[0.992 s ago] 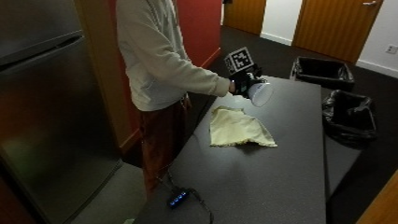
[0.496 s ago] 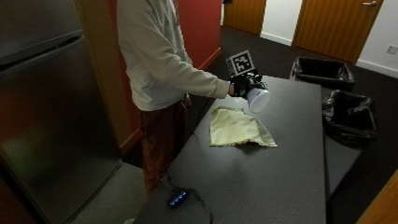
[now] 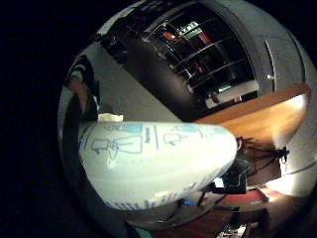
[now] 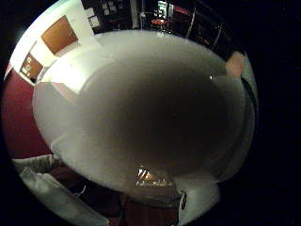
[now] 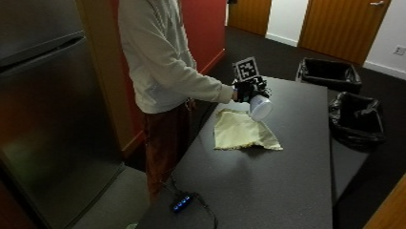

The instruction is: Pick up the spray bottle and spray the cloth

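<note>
We see the cloth (image 5: pixel 244 131) lying flat on the grey surface (image 5: pixel 273 181), and we place everything by it. Just above the cloth's far edge, our gloved right hand (image 5: pixel 246 89) is wrapped around the white spray bottle (image 5: pixel 260 107), which is tilted over the cloth. To spray well, we judge the nozzle should face down at the cloth's middle before squeezing. The bottle's label carries blue line drawings; we cannot read any wording.
</note>
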